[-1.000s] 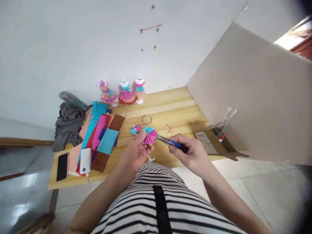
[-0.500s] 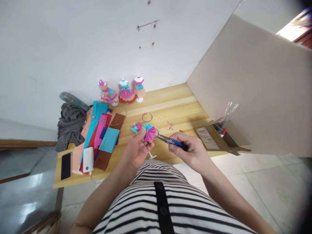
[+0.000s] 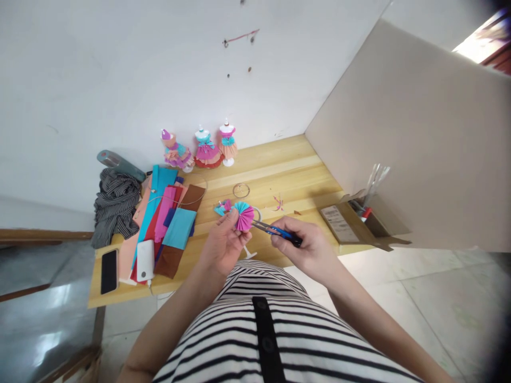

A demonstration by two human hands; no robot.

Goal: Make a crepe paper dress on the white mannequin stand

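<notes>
My left hand point(image 3: 222, 244) pinches a small pleated paper fan point(image 3: 242, 215), pink and turquoise, just above the near edge of the wooden table point(image 3: 279, 170). My right hand point(image 3: 309, 250) is closed round blue-handled scissors point(image 3: 275, 230), whose blades point left and touch the fan's right edge. A white stand foot point(image 3: 249, 255) shows below my left hand.
Coloured paper sheets point(image 3: 167, 218), a white power bank point(image 3: 145, 260) and a black phone point(image 3: 108, 271) lie at the left. Three small dress mannequins point(image 3: 203, 149) stand by the wall. A wire ring point(image 3: 241, 190), paper scraps point(image 3: 278, 202), a striped cloth point(image 3: 114, 205) and an open cardboard box point(image 3: 399, 159) at right.
My right hand and the scissors have shifted left, bringing the blades against the fan. The view has tilted slightly; the left hand keeps its hold.
</notes>
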